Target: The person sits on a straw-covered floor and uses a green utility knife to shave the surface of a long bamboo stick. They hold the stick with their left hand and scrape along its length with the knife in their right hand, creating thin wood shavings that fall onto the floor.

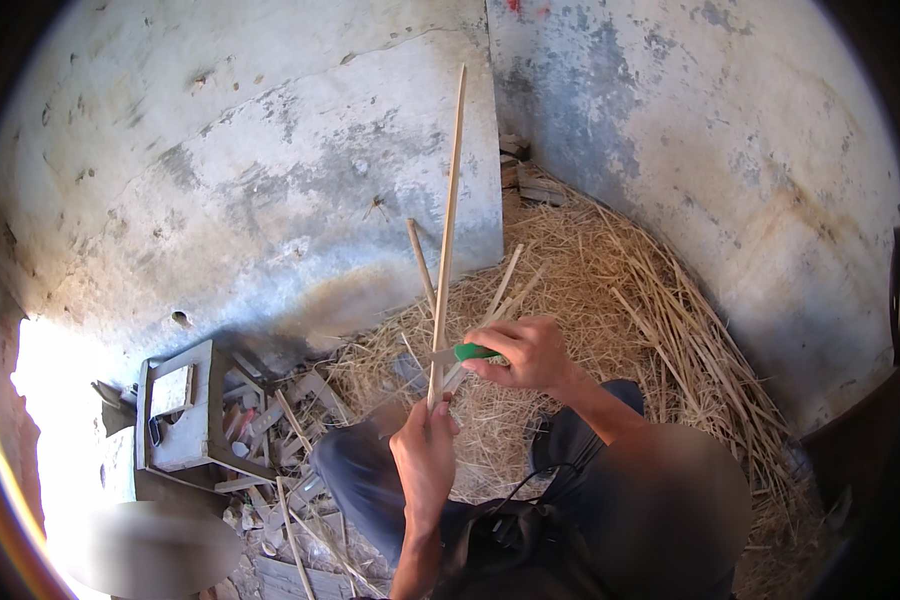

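My left hand (425, 450) grips the lower end of a long thin wooden stick (448, 230) that stands almost upright in front of the wall. My right hand (525, 355) holds a knife with a green handle (473, 352); its blade meets the stick just above my left hand. Behind the hands several shorter cut sticks (505, 290) poke up out of the straw. My knees in dark trousers (370, 480) are below the hands.
A heap of straw and reeds (620, 300) fills the corner to the right. A small grey wooden stool (185, 410) lies at the left among wood scraps (280, 430). Stained plaster walls (270, 180) close in behind.
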The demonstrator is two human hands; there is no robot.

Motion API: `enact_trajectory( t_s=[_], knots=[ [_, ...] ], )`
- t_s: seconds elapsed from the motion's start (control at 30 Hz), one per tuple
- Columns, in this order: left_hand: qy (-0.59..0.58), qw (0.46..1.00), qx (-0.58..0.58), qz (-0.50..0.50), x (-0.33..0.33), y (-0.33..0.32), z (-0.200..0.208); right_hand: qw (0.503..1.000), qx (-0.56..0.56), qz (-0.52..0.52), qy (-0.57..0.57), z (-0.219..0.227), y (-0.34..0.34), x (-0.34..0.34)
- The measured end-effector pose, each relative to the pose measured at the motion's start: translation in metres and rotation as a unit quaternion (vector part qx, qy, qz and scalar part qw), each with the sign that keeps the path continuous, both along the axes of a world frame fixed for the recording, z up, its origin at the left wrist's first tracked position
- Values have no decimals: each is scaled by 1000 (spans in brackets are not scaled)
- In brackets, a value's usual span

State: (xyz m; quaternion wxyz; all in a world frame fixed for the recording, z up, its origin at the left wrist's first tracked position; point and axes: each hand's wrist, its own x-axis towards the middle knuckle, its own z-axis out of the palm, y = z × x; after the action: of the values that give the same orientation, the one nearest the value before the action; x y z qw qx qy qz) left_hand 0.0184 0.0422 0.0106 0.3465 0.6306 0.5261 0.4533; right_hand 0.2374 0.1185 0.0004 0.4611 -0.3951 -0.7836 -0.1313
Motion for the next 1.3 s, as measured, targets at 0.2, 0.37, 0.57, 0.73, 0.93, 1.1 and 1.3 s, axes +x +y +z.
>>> enact_trajectory(
  t_s=[0.2, 0.37, 0.57, 0.73, 0.93, 1.1, 1.3],
  knots=[
    [5, 1000, -5, 6, -2, -1, -1, 1000, 9, -3, -21, -1, 0, 0],
    [53, 998, 12, -3, -7, -8, -12, 999, -28, -8, 36, -13, 11, 11],
    [51, 997, -21, -47, -16, -42, -36, 985, -56, -136, 90, 11, 35, 77],
    [38, 998, -24, -47, -25, -37, -37, 980, -117, -109, 117, -3, 21, 53],
    [-58, 995, -63, -49, -27, -21, -25, 997, -51, 27, 47, -11, 8, 14],
    [-69, 996, -35, -49, -18, -14, -12, 997, -12, 75, 25, -13, 1, -5],
    [-83, 995, -16, -45, -11, -10, -12, 995, -10, 96, 15, -10, -6, -11]
  ],
)
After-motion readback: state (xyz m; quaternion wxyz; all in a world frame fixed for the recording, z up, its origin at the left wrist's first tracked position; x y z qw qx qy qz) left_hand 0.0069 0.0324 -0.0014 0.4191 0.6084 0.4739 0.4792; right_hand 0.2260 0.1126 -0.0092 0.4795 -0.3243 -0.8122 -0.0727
